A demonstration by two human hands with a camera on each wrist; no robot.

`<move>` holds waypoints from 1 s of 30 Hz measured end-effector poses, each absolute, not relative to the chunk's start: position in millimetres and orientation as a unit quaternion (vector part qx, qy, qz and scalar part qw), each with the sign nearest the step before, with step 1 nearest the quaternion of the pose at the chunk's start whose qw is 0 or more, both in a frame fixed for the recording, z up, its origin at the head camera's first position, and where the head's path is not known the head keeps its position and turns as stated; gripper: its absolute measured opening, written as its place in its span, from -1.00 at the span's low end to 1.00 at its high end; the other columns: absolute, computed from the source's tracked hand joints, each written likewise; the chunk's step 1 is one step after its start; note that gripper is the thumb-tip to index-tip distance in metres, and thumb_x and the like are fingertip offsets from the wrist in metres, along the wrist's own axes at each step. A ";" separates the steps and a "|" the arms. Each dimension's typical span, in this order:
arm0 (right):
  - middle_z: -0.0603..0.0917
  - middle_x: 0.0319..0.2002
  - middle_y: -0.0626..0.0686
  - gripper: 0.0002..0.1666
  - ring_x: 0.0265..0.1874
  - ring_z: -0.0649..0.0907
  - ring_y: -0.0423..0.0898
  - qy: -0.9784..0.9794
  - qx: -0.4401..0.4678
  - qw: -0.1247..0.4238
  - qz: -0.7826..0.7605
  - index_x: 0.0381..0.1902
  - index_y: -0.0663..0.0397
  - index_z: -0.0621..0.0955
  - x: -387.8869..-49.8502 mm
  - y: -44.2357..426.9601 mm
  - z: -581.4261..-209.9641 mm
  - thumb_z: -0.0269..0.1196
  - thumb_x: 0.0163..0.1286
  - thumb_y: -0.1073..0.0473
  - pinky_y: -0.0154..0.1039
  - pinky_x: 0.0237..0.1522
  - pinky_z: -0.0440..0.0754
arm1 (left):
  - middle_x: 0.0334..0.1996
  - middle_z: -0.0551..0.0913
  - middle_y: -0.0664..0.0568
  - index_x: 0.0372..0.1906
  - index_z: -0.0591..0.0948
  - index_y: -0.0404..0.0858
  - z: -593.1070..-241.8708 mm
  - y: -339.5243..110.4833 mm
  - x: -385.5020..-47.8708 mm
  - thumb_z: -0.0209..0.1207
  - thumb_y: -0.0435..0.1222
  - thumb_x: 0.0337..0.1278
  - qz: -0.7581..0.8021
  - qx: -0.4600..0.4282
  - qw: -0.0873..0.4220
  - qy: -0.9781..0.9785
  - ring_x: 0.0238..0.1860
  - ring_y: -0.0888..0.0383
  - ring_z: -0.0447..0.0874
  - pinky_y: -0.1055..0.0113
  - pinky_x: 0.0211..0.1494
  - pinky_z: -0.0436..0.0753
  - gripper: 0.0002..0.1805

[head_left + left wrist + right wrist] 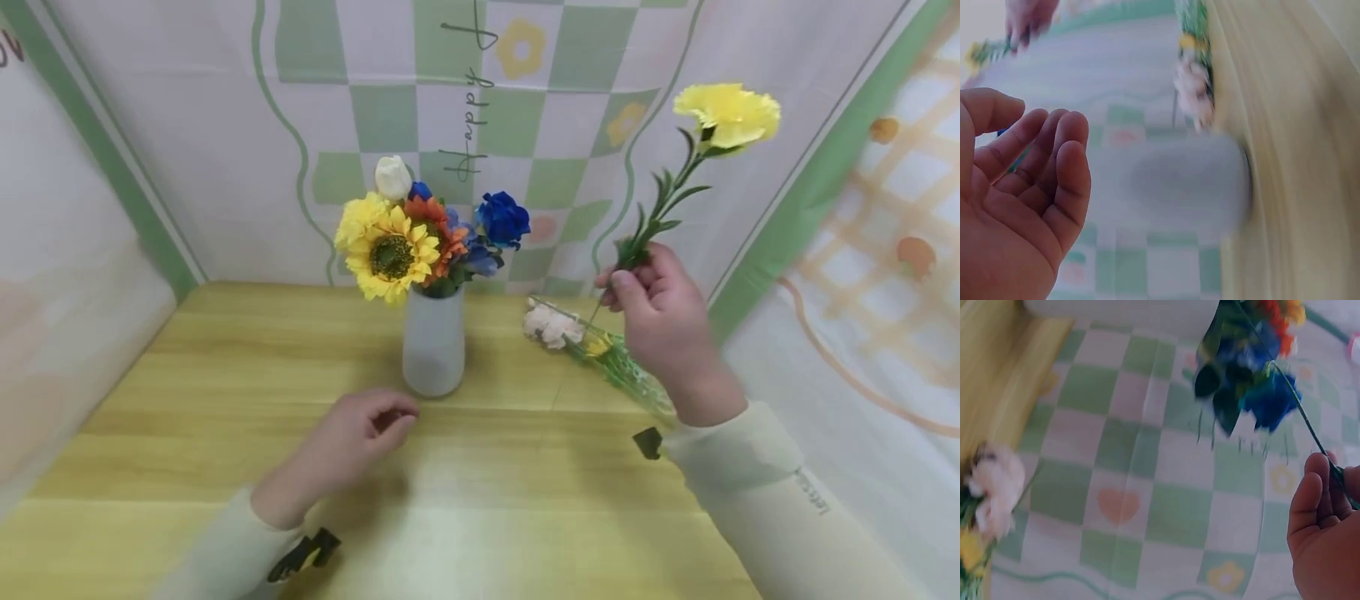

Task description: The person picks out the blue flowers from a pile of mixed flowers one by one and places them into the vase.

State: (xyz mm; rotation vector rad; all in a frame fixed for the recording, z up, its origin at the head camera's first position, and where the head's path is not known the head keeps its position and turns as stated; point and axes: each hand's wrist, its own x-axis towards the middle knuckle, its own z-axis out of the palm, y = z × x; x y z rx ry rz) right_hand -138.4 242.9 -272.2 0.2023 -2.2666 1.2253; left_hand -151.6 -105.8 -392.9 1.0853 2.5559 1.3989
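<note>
My right hand (pixel 667 321) pinches the green stem of a yellow carnation (pixel 729 117), holding it up on the right with the bloom tilted away to the upper right. The bare lower stem (pixel 1307 422) runs out past the fingers in the right wrist view. A white vase (pixel 433 346) stands upright on the table with a sunflower (pixel 392 255), a blue rose (pixel 503 220), a white tulip (pixel 393 177) and several other blooms in it. Just in front and left of the vase, my left hand (pixel 341 446) hangs with loosely curled fingers and holds nothing.
Pale pink flowers (pixel 553 325) and a small yellow flower (pixel 597 343) with green stems lie on the wooden table (pixel 247 367), right of the vase. A checkered cloth (pixel 382 117) hangs behind the table, and printed cloths hang at both sides.
</note>
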 end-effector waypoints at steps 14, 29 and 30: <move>0.67 -0.22 -0.04 -0.82 -0.25 0.67 -0.16 -0.858 0.207 0.166 0.439 0.03 0.19 0.47 -123.8 151.7 -316.2 0.08 0.51 0.34 -0.23 -0.19 0.69 | -0.17 0.73 0.14 -0.01 0.70 -0.22 -373.6 -49.1 -141.2 0.25 -0.31 0.32 0.520 0.315 -0.040 0.793 -0.20 0.29 0.67 0.37 -0.15 0.68 -0.80; 0.70 -0.16 -0.05 -0.80 -0.20 0.67 -0.19 -0.856 0.269 0.177 0.405 0.01 0.16 0.54 -125.2 133.7 -334.5 0.19 0.50 0.21 -0.20 -0.19 0.65 | -0.40 0.70 0.10 -0.25 0.69 -0.27 -374.9 -49.4 -137.4 0.24 -0.44 0.28 0.594 0.285 -0.026 0.752 -0.39 0.20 0.67 0.30 -0.32 0.71 -0.95; 0.70 -0.14 -0.02 -0.77 -0.19 0.67 -0.16 -0.851 0.270 0.173 0.415 0.04 0.17 0.54 -127.4 135.9 -336.9 0.18 0.51 0.21 -0.19 -0.17 0.65 | -0.41 0.69 0.11 -0.24 0.68 -0.27 -374.6 -50.6 -137.5 0.23 -0.43 0.30 0.588 0.286 -0.032 0.756 -0.40 0.20 0.65 0.29 -0.33 0.70 -0.95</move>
